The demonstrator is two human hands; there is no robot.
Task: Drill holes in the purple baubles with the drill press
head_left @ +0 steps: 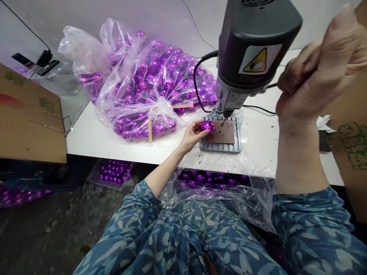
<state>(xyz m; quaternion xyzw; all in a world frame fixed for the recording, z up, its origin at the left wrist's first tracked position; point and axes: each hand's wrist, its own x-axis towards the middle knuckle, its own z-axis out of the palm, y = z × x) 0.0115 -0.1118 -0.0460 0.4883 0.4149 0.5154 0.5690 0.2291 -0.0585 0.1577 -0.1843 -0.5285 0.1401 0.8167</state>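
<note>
My left hand [192, 136] pinches a shiny purple faceted ball [208, 126] at the left edge of a brown board [229, 134]. The board has a small dark hole and lies on the slotted metal base [238, 147] of a drill press. Above the base hangs the black drill head [258, 34], its bit pointing down just right of the ball and apart from it. Raised at the right, my right hand [323, 65] is closed beside the drill head; what it grips, if anything, is hidden behind the fingers.
A clear plastic bag [160, 76] of purple balls fills the table's back left. Cardboard stands at left [28, 114] and right [352, 133]. Dark shavings dot the white table [137, 151]. Below its edge are more balls in clear plastic. Black cables run beside the drill.
</note>
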